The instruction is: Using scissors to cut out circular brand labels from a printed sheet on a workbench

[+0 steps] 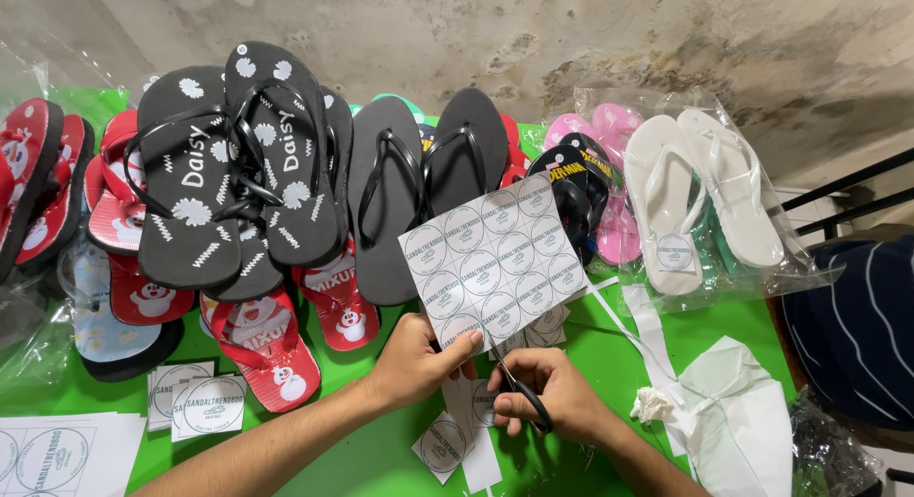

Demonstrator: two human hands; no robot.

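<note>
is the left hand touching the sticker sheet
Touching. The head view shows the left hand pinching the lower edge of the sticker sheet, thumb pressed on its front.

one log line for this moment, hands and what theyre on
left hand: holds label sheet by lower edge | right hand: scissors at sheet bottom | table: green, cut labels, flip-flops behind
</note>
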